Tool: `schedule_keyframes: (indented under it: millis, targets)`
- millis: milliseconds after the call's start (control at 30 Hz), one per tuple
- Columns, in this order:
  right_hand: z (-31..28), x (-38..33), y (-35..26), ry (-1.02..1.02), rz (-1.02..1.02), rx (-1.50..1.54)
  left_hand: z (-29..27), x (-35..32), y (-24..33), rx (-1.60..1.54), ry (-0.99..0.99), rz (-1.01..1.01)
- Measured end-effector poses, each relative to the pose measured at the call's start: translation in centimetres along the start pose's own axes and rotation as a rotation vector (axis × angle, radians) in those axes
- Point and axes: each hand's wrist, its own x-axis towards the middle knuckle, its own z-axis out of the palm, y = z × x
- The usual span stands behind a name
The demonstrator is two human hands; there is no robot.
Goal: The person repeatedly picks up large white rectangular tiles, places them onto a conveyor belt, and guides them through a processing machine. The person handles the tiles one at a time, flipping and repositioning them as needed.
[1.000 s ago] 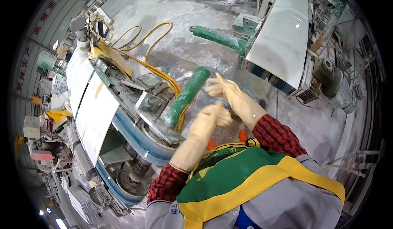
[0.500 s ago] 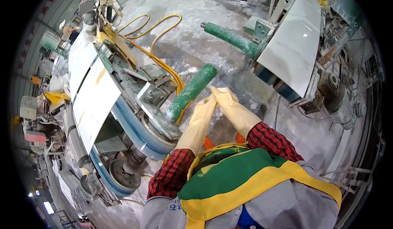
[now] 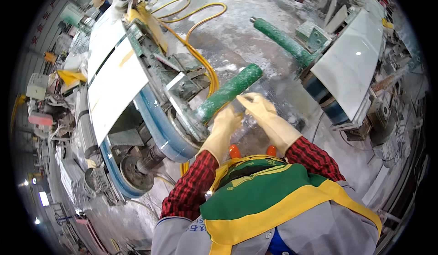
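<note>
Both forearms reached up from the lower edge, sleeved in red-and-black check and ending in pale yellow rubber gloves. The left hand (image 3: 226,120) was raised with its fingers bent against the underside of the near green roller (image 3: 229,92), close to where that roller met the machine; whether the fingers were clenched on it or only touching could not be told. The right hand (image 3: 258,107) sat just beside it, fingers drawn together as if pinching something small below the roller's free end, though the view was too poor to say what, if anything, it held.

The near green roller jutted out from the blue-belted conveyor (image 3: 157,127), tilted up to the right over wet grey floor (image 3: 237,41). A second green roller (image 3: 283,38) projected from the machine carrying a white slab (image 3: 351,68), well apart. Between the two machines lay an open aisle, with a yellow hose (image 3: 200,59) looping along its left edge.
</note>
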Motion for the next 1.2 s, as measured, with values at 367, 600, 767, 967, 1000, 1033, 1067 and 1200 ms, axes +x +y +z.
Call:
schedule_keyframes:
  millis: [367, 600, 767, 967, 1000, 1033, 1067, 1200]
  targets:
    - [-0.4, -7.0, -4.1, -0.264, -0.643, -0.203, 1.7, -1.7, 3.4, -0.028, -0.049, 0.288]
    - [-6.3, 1.3, 6.0, 0.194, -0.053, -0.179, 9.4, -5.6, 6.1, 0.117, 0.257, -0.064]
    - [-5.0, -5.9, 0.6, -0.056, -0.388, -0.071, -0.1, 0.0, 1.2, 0.745, 0.289, 0.381]
    - [-3.2, -6.9, -4.4, -0.34, -0.428, -0.252, 4.7, 0.6, 2.7, 0.65, 0.185, 0.421]
    - [-3.0, -6.4, -4.1, -0.344, -0.35, -0.263, 5.1, 0.7, 2.2, 0.616, 0.174, 0.432]
    - [-2.7, -5.9, -3.6, -0.348, -0.273, -0.274, 5.2, 0.7, 1.9, 0.572, 0.158, 0.438]
    - [-2.2, -6.0, -2.9, -0.245, -0.421, -0.191, 5.4, 0.7, 1.5, 0.52, 0.129, 0.443]
    - [-2.1, -5.6, -1.8, -0.183, -0.35, -0.103, 5.0, -1.0, 0.8, 0.137, -0.092, 0.392]
